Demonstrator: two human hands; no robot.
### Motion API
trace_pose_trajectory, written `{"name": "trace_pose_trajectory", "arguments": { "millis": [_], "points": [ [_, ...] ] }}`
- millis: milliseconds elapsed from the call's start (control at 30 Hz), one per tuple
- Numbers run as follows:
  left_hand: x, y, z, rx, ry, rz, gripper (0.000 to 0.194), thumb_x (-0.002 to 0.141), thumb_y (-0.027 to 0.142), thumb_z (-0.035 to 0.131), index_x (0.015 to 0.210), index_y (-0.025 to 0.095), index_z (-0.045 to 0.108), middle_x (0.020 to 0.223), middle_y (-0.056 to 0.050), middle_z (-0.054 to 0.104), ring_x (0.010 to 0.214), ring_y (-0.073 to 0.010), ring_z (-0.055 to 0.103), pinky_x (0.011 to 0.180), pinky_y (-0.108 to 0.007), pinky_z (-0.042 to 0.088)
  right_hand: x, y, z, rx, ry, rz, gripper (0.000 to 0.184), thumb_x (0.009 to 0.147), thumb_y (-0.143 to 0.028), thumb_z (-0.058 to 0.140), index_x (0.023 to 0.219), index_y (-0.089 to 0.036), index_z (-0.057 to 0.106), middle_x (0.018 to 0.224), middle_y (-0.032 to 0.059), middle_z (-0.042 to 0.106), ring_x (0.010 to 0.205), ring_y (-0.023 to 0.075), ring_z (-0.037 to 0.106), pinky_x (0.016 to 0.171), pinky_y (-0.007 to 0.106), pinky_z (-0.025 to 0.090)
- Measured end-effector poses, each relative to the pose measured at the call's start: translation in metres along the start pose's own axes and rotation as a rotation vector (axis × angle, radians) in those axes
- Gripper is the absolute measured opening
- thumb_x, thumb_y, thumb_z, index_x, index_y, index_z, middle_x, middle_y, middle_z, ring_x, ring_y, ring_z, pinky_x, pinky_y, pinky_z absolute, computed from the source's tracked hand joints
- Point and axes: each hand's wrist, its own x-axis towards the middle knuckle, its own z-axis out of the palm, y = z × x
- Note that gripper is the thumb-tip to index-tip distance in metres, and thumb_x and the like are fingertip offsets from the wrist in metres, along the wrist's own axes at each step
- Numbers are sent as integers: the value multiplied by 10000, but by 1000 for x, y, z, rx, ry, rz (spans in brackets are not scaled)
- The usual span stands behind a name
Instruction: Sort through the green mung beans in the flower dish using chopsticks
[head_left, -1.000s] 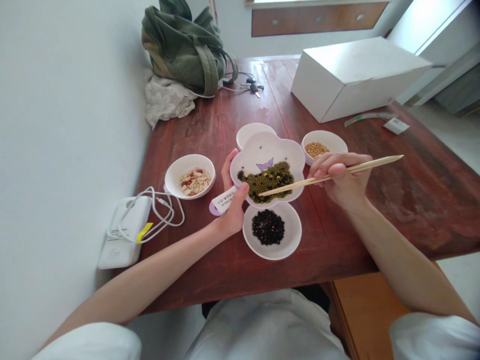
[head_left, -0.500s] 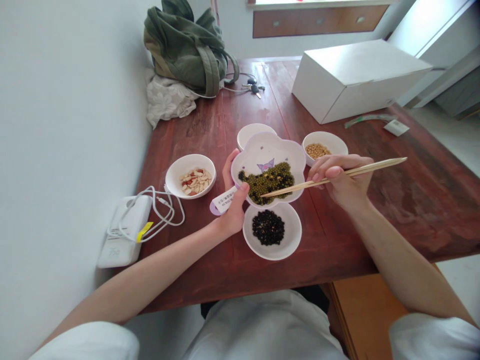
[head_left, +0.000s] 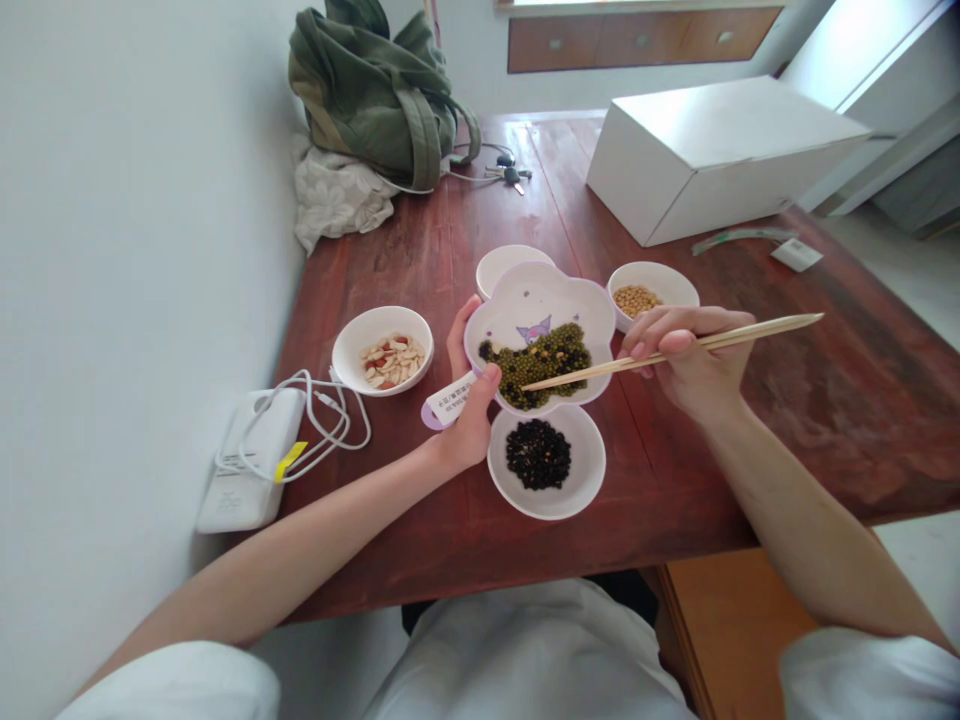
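My left hand [head_left: 472, 410] grips the left side of a flower-shaped bowl [head_left: 574, 300], thumb over its rim beside a labelled handle. Green beans [head_left: 547, 365], with some black and yellowish ones among them, lie in its lower part, and the bowl is tilted toward me. In my right hand [head_left: 694, 360] is a pair of wooden chopsticks [head_left: 765, 328], whose tips rest among the green beans. Just below, a white bowl [head_left: 589, 480] holds black beans [head_left: 538, 454]; the held bowl overlaps its far rim in view.
Peanut pieces fill part of a bowl [head_left: 349, 340] at left, soybeans another bowl [head_left: 679, 285] at right. Behind the held bowl sits a partly hidden white bowl [head_left: 502, 262]. A power bank [head_left: 240, 500] with cable, green bag [head_left: 367, 100], keys [head_left: 512, 175] and white box [head_left: 645, 180] surround them.
The view has shifted very slightly. My right hand and the rear end of the chopsticks have moved a little to the right; both holds are unchanged.
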Motion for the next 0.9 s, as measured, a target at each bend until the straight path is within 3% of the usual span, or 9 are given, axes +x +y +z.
{"name": "trace_pose_trajectory", "arguments": {
  "millis": [233,367,667,900],
  "points": [
    [0,1,1,20,6,-11,810,993,518,824,1706,388,464,1814,-59,511,1752,-376,360,1448,-547,325,0,1,-1,3,-24,2,390,876,-599,922,692,-259,865,626,70,765,456,177,582,344,333,353],
    [1,0,-1,39,-12,10,768,1027,494,779,1715,374,458,1823,-54,497,1764,-361,333,1466,-540,279,1,3,-1,38,-45,-23,404,896,-590,910,695,-242,865,629,70,768,438,162,577,348,322,342],
    [1,4,3,8,6,-27,847,973,524,843,1714,372,463,1781,-72,557,1743,-394,374,1451,-551,325,2,4,0,108,-45,-47,437,912,-604,889,671,-241,849,600,66,749,427,161,567,343,319,287],
    [1,-5,-4,38,-19,-5,765,1026,525,774,1718,386,478,1764,-49,582,1739,-373,389,1439,-548,354,1,7,-4,55,-40,-59,377,908,-567,906,742,-230,880,636,63,748,493,170,620,360,308,342]
  ]
}}
